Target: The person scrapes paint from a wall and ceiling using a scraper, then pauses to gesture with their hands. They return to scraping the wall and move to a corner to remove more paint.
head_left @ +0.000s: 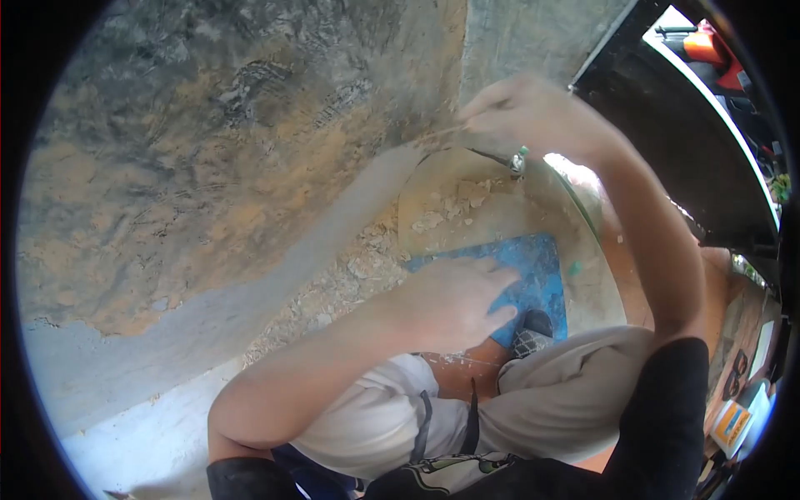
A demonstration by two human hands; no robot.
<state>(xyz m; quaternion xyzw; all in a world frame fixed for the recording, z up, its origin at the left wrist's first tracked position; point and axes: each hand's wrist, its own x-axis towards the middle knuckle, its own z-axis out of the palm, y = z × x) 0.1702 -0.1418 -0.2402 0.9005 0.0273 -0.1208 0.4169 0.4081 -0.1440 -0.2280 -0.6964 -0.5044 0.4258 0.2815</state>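
Observation:
My right hand [521, 117] is raised beside the wall, its fingers closed around a thin, narrow tool [446, 132]. Motion blur hides the exact kind of tool, whose end points left toward the wall [275, 150]. Peeling grey and tan patches cover that surface, with a pale strip along its lower part. Lower down, my left hand [458, 300] is stretched out with fingers apart, overlapping a dusty blue flat panel [533, 250] in this view. It is slightly blurred, and nothing shows in it.
Flakes and crumbs of scraped coating [358, 275] lie along the wall's foot. More chips rest on a pale sheet [454, 208] with a green edge. My patterned shoe [532, 335] stands by the blue panel. A white container with an orange label [733, 425] is at lower right.

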